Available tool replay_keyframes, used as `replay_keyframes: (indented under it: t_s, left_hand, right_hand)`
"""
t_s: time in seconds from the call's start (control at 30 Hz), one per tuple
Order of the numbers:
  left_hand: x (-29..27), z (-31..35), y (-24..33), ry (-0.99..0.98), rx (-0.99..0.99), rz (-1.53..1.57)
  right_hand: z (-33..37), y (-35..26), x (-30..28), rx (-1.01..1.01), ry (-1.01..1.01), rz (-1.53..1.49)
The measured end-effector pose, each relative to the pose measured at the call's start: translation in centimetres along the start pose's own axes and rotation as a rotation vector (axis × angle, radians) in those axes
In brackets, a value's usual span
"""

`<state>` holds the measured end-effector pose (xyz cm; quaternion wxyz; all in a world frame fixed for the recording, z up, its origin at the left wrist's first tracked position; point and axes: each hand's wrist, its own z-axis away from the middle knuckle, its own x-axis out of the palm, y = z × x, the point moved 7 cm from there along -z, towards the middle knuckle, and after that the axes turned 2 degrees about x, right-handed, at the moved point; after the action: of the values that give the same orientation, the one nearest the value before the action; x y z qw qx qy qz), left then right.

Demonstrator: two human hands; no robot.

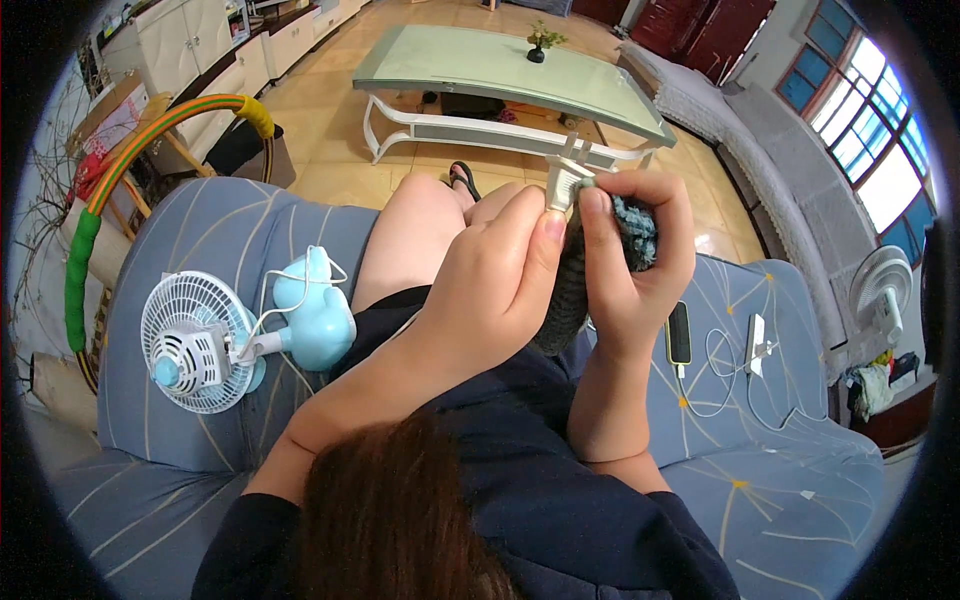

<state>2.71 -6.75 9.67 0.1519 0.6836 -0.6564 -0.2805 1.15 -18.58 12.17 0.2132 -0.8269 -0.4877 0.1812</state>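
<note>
Up in front of me, my left hand (500, 265) pinches a white power plug (564, 186) between thumb and fingers, its metal prongs pointing up and away. Beside it, my right hand (640, 250) is closed on a dark grey-teal fuzzy cloth (634, 235), and a bit of it shows at the fingertips next to the plug. More of the dark textile (568, 290) hangs between my wrists. To my left a blue and white desk fan (195, 340) lies on the sofa, its base (315, 325) tipped over and its white cord loose around it.
The blue patterned sofa (800, 480) carries a phone (678, 335) on a charging cable and a white power strip (756, 345) at my right. A glass-topped table (480, 70) with a small potted plant (540, 42) stands ahead. Far left rises a coloured hoop (85, 240).
</note>
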Motion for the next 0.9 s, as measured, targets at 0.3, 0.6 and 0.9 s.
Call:
replay_keyframes:
  t_s: [0.3,0.6,0.9]
  left_hand:
    - [0.3,0.3,-0.6,0.020,-0.020,0.059]
    - [0.5,0.6,-1.2,-0.026,-0.105,0.102]
    - [0.2,-2.9,-5.4,0.017,-0.227,0.260]
  right_hand:
    - [0.0,-0.8,0.2,-0.039,-0.072,-0.009]
    - [0.2,-1.0,0.3,-0.008,-0.126,-0.024]
    - [-3.6,2.2,3.0,-0.116,-0.127,-0.027]
